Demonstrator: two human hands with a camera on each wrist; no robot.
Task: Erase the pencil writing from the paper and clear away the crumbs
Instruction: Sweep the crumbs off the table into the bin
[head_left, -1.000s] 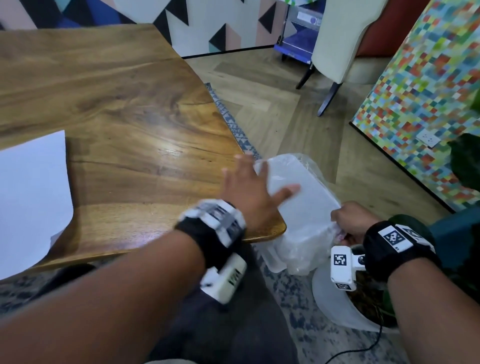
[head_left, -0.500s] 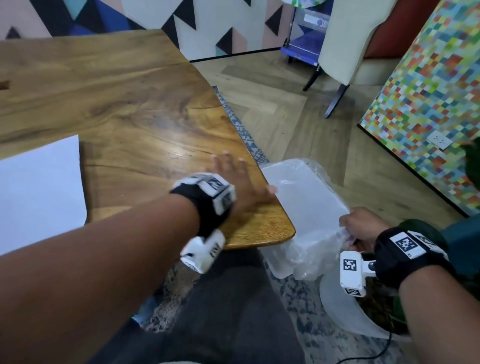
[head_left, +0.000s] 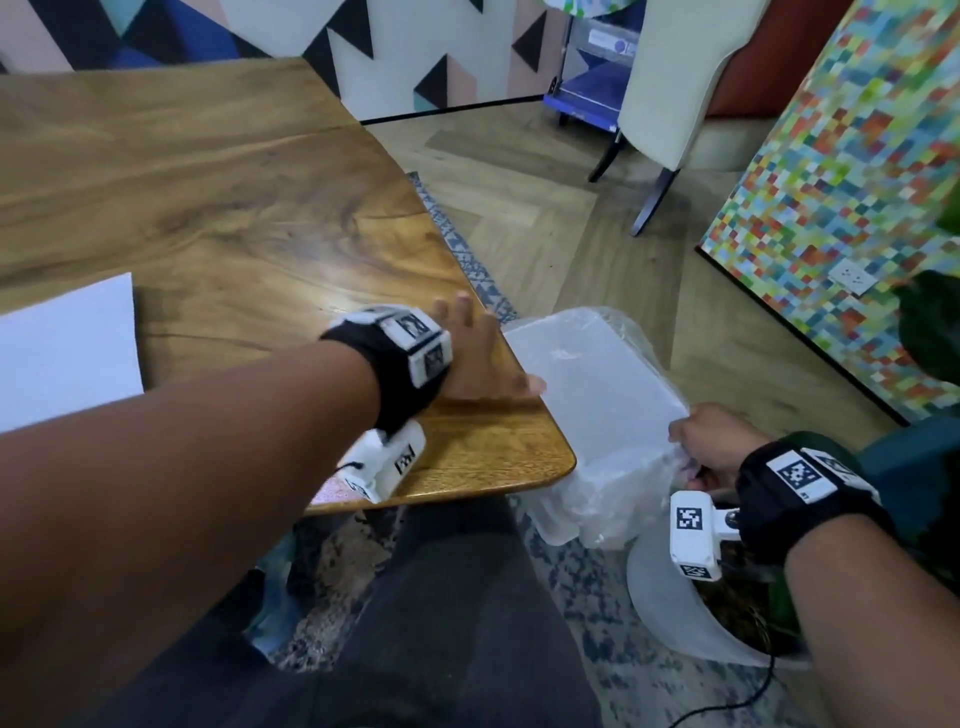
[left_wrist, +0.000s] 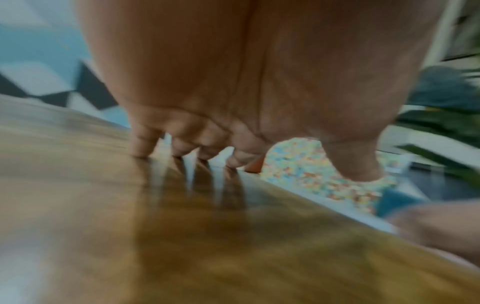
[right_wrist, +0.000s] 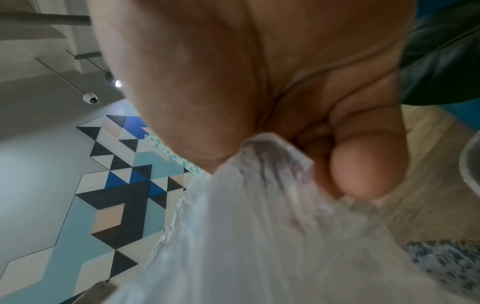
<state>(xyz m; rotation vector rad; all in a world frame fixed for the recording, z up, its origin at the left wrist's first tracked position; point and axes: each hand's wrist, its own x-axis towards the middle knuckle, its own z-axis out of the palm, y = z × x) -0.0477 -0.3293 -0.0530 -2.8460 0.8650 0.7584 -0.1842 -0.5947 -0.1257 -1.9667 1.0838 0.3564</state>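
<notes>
The white paper lies at the left of the wooden table; no writing or crumbs show on it. My left hand rests flat on the table at its right edge, with straight fingers touching the wood. Just past that edge a white bin lined with a clear plastic bag is held up close to the table. My right hand grips the near side of the bag. In the right wrist view the thumb and fingers pinch the bunched plastic bag.
A white plant pot stands on the patterned rug under my right wrist. A cream chair and a blue cart stand at the back. A multicoloured wall panel is at the right.
My left hand has drawn back from over the bin's mouth onto the table beside the edge. The right hand keeps its hold on the bag.
</notes>
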